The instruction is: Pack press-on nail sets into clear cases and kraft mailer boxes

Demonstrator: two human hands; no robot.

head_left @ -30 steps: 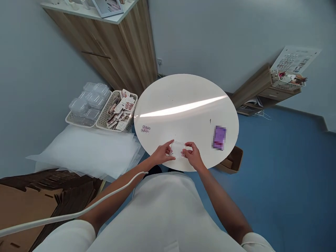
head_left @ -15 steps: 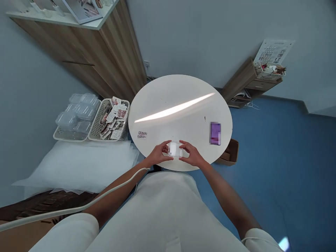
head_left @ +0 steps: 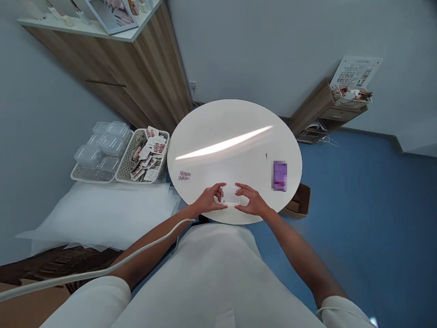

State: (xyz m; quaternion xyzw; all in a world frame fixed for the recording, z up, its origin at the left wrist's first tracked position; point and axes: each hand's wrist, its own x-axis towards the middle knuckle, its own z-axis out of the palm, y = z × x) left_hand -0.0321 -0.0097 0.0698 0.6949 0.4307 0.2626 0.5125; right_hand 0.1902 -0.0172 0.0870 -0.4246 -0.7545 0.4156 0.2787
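Between my two hands is a small clear plastic box (head_left: pixel 231 195) with a dark "M" mark near its lower left corner. My left hand (head_left: pixel 210 198) grips its left side, thumb at the near edge and fingers at the far edge. On the right side my right hand (head_left: pixel 251 199) holds it the same way. The box is over the near part of the round white table (head_left: pixel 218 118); whether it touches the tabletop I cannot tell. To the left lies a small card of press-on nails (head_left: pixel 185 176). A purple pixelated item (head_left: pixel 280 176) lies at the right.
Left of the table, a white basket (head_left: pixel 125 157) holds many printed cards, and another basket (head_left: pixel 92 175) holds clear plastic boxes (head_left: pixel 111 141). White sheets (head_left: pixel 112 209) are stacked in front of them. An open cardboard box (head_left: pixel 302 200) stands below the table's right edge. A white cable (head_left: pixel 102 272) crosses my left arm.
The clear box and both hands have shifted slightly to the right. Its "M" mark shows more plainly now. Both hands keep their hold, and the view has tilted a little.
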